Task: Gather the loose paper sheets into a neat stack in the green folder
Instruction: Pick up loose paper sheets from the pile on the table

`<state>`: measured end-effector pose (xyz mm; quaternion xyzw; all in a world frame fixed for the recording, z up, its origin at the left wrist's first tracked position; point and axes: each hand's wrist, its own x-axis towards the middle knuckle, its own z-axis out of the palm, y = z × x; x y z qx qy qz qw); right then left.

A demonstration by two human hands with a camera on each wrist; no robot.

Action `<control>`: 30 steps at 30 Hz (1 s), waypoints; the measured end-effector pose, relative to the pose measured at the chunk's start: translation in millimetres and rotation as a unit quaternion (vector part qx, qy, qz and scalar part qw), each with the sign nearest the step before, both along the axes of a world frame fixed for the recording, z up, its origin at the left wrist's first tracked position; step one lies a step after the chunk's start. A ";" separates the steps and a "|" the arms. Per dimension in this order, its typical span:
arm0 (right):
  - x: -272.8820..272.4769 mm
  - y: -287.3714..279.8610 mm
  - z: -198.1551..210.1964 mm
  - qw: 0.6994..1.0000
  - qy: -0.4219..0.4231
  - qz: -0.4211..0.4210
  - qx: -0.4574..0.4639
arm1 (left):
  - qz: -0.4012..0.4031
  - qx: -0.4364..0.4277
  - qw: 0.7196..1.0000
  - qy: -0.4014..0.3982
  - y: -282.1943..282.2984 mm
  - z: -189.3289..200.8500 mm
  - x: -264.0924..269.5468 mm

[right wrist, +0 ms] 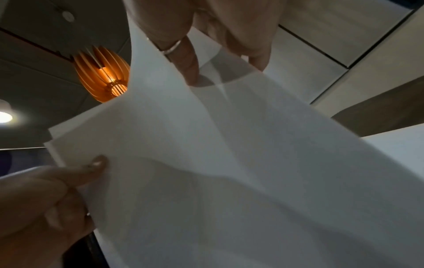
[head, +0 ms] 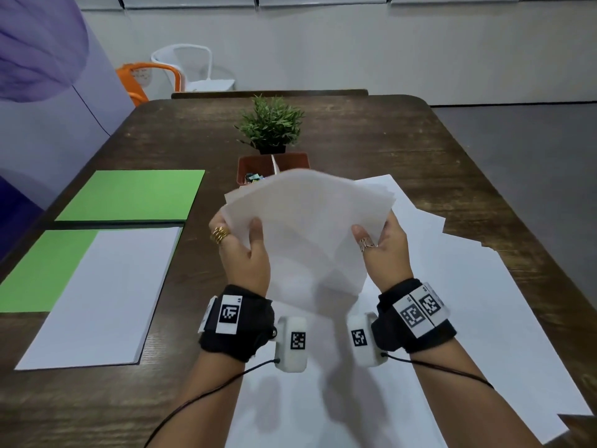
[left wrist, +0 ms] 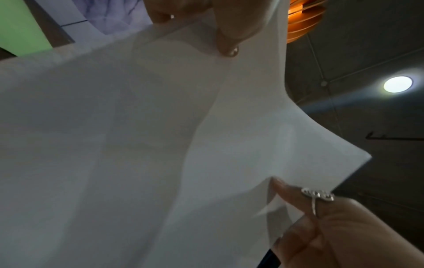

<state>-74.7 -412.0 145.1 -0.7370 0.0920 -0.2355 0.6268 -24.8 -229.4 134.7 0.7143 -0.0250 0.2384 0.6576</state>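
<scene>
Your head cam looks down over the table (head: 371, 130); both wrist cams sit close under the held sheets (head: 307, 221), facing the ceiling; all three share them.

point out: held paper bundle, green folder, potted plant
held paper bundle (head: 307, 227): head view, middle of the top sheet.
green folder (head: 132, 195): head view, bare far flap.
potted plant (head: 269, 124): head view, on the foliage.
</scene>
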 end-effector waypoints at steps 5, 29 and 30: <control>-12.4 10.7 12.3 0.995 -0.077 -0.049 0.034 | 0.005 0.010 0.999 -0.045 -6.5 13.7 -15.7; -19.6 -7.1 -43.6 0.992 0.066 -0.014 0.110 | -0.089 0.045 0.991 0.090 -12.4 -61.9 -31.2; -19.5 -7.6 -44.2 0.992 0.067 -0.010 0.105 | -0.089 0.044 0.991 0.085 -13.0 -61.3 -32.3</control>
